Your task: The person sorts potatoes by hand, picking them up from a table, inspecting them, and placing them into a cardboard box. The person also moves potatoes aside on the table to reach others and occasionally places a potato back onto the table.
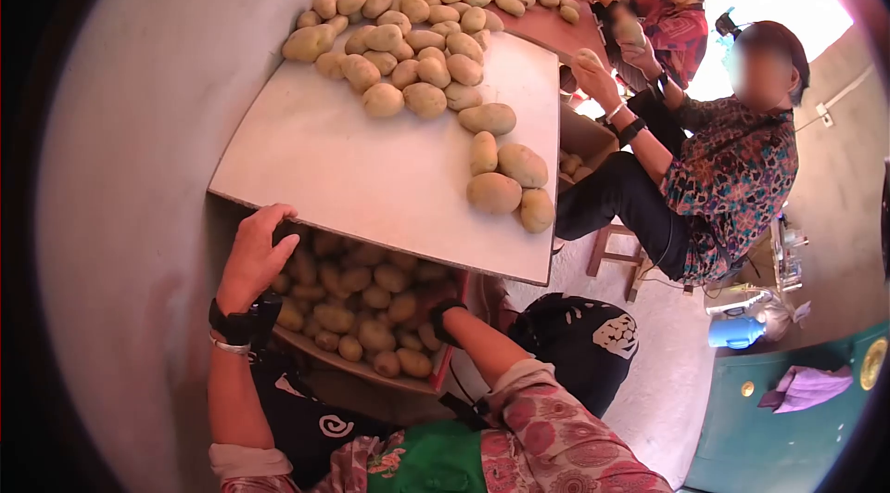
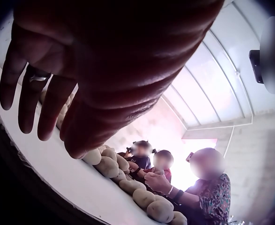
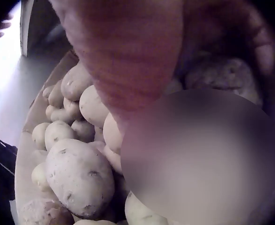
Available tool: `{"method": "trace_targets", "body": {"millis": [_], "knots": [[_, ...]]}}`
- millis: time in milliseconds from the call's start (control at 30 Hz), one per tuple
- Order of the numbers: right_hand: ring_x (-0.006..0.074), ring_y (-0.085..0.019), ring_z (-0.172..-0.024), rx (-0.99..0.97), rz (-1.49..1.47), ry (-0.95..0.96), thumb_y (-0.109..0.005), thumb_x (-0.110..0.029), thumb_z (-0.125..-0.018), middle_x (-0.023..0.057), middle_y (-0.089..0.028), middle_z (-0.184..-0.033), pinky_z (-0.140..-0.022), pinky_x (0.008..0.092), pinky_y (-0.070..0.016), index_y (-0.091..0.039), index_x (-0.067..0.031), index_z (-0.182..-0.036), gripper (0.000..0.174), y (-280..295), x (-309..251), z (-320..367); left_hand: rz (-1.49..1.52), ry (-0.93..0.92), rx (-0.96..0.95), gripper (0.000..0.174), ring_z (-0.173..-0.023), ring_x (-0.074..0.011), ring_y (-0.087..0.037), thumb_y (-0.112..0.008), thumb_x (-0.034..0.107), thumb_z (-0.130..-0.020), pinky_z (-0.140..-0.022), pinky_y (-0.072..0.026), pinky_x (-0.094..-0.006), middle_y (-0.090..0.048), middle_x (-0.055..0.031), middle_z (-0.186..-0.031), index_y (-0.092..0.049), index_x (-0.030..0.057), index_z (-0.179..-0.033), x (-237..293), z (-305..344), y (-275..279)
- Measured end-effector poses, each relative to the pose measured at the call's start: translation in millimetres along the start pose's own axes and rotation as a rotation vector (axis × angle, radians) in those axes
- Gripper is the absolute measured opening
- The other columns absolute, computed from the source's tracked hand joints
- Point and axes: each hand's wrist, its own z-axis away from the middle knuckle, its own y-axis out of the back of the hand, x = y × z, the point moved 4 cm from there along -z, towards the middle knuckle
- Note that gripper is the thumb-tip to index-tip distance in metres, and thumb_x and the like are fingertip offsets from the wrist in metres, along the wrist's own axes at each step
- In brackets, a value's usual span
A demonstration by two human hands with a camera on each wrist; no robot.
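My left hand [image 1: 252,256] is at the near left edge of the white tabletop [image 1: 371,173], its fingers loosely extended and holding nothing. In the left wrist view those fingers [image 2: 29,108] spread over the board's edge. My right hand [image 3: 128,56] reaches under the tabletop into a cardboard box [image 1: 357,362] of potatoes [image 1: 375,335]. In the right wrist view its thumb points down among them, and a shaded potato [image 3: 224,77] lies between thumb and fingers. A blurred patch hides the rest, so I cannot tell whether it is gripped.
Many potatoes [image 1: 399,38] cover the tabletop's far part, with several [image 1: 505,178] near its right edge. A person [image 1: 732,159] sits to the right, lifting a potato; others sit beyond. A wall [image 1: 139,168] runs along the left. A blue thermos [image 1: 737,332] stands at right.
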Motion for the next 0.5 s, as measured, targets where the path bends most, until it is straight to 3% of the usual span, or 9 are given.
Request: {"method": "trace_targets", "body": {"millis": [67,133,167,267,367,433,500], "knots": [[0.0318,-0.062,-0.100,-0.041,0.004,0.035,-0.079,-0.055,-0.054,0.0164,-0.064,-0.108,-0.087,0.0423,-0.0496,-0.066,-0.0045,-0.100,0.070,1.1,-1.2,2.3,-0.013,-0.006,0.007,0.030,-0.096,-0.0358,-0.058,-0.063,0.006,-0.073,-0.086,-0.0456,-0.0378,-0.062,-0.0200,-0.101,-0.057,-0.0028,-0.101,1.9,-1.3,3.9],[0.0359,-0.063,-0.094,0.248,0.015,0.252,-0.080,-0.047,-0.056,0.0164,-0.064,-0.104,-0.084,0.0447,-0.0500,-0.063,-0.0043,-0.103,0.066,9.9,-3.7,22.1,-0.013,-0.020,0.009,0.031,-0.097,-0.0358,-0.058,-0.063,0.006,-0.073,-0.086,-0.0456,-0.0378,-0.062,-0.0201,-0.101,-0.057,-0.0027,-0.102,4.0,-3.1,1.0],[0.0359,-0.063,-0.094,0.248,0.018,0.251,-0.080,-0.047,-0.056,0.0164,-0.064,-0.104,-0.084,0.0447,-0.0500,-0.063,-0.0043,-0.103,0.066,11.9,-4.0,28.6,-0.007,-0.022,0.006,0.031,-0.096,-0.0358,-0.058,-0.063,0.007,-0.073,-0.086,-0.0456,-0.0380,-0.062,-0.0201,-0.101,-0.057,-0.0027,-0.102,2.3,-3.7,-0.2],[0.0377,-0.062,-0.092,0.191,-0.021,0.232,-0.080,-0.039,-0.061,0.0174,-0.064,-0.099,-0.080,0.0474,-0.0496,-0.057,-0.0065,-0.108,0.062,15.8,-9.9,47.8,-0.026,-0.012,-0.002,0.031,-0.097,-0.0359,-0.058,-0.064,0.007,-0.073,-0.086,-0.0453,-0.0384,-0.061,-0.0200,-0.101,-0.057,-0.0027,-0.102,-2.9,-6.9,1.2],[0.0394,-0.062,-0.091,0.113,-0.105,0.386,-0.076,-0.034,-0.066,0.0206,-0.062,-0.097,-0.076,0.0492,-0.0485,-0.049,-0.0084,-0.112,0.059,7.2,-12.1,73.9,-0.027,-0.015,-0.009,0.030,-0.097,-0.0363,-0.057,-0.063,0.008,-0.074,-0.085,-0.0452,-0.0389,-0.061,-0.0198,-0.101,-0.057,-0.0025,-0.102,-2.9,-9.0,-7.2],[0.0386,-0.062,-0.083,0.002,-0.296,0.348,-0.070,-0.028,-0.072,0.0207,-0.061,-0.088,-0.073,0.0484,-0.0478,-0.045,-0.0098,-0.112,0.051,11.4,-11.0,82.4,-0.032,-0.038,0.016,0.031,-0.096,-0.0370,-0.057,-0.063,0.009,-0.074,-0.084,-0.0451,-0.0394,-0.061,-0.0197,-0.100,-0.057,-0.0022,-0.102,-1.5,-8.4,-5.8],[0.0367,-0.061,-0.087,-0.086,-0.444,0.346,-0.068,-0.028,-0.073,0.0205,-0.061,-0.091,-0.074,0.0458,-0.0471,-0.045,-0.0066,-0.112,0.050,37.0,-8.1,97.7,-0.038,-0.043,0.021,0.031,-0.096,-0.0371,-0.057,-0.063,0.009,-0.074,-0.084,-0.0449,-0.0394,-0.061,-0.0196,-0.100,-0.057,-0.0019,-0.103,-3.6,-12.8,-5.6]]}}
